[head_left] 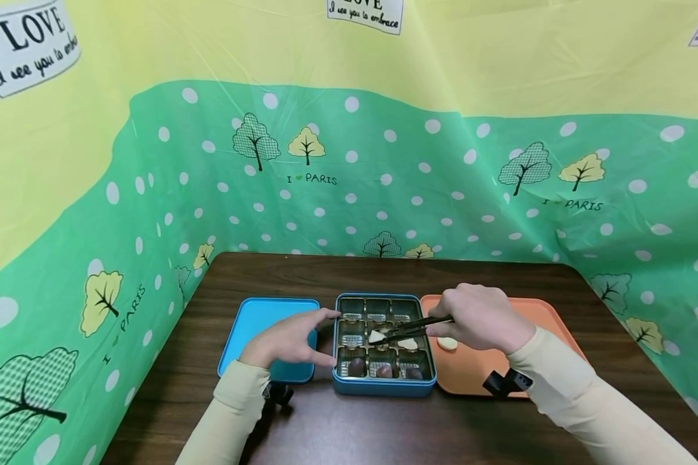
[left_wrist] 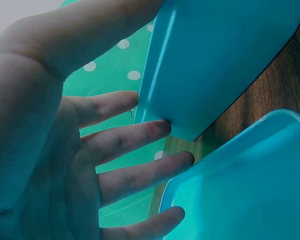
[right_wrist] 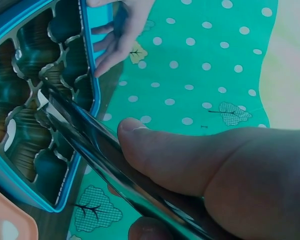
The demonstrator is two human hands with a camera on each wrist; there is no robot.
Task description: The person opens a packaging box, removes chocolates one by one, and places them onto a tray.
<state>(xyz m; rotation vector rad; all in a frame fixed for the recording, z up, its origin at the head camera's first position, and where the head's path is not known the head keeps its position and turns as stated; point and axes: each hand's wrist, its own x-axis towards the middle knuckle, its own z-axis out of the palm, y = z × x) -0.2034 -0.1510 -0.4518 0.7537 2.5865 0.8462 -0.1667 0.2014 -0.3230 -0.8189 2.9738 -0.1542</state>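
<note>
A blue box (head_left: 384, 388) holds a dark insert divided into compartments. Flat against its left side, my left hand (head_left: 287, 339) touches it with thumb and fingertips, the fingers nearly straight in the left wrist view (left_wrist: 55, 140). My right hand (head_left: 479, 318) grips black tongs (head_left: 421, 329), thumb along one arm. Between the tong tips is a white piece (head_left: 377, 336), in or just over the middle compartment; its contact with the bottom cannot be made out. Another white piece (head_left: 408, 344) lies in the compartment to its right. Brown chocolates (head_left: 357, 367) sit in the front row.
Left of the box lies a blue lid (head_left: 250, 329), partly under my left hand. On the right an orange tray (head_left: 535, 310) carries a white piece (head_left: 447, 343). Behind the wooden table (head_left: 360, 433) hangs a green and yellow patterned cloth (head_left: 349, 135).
</note>
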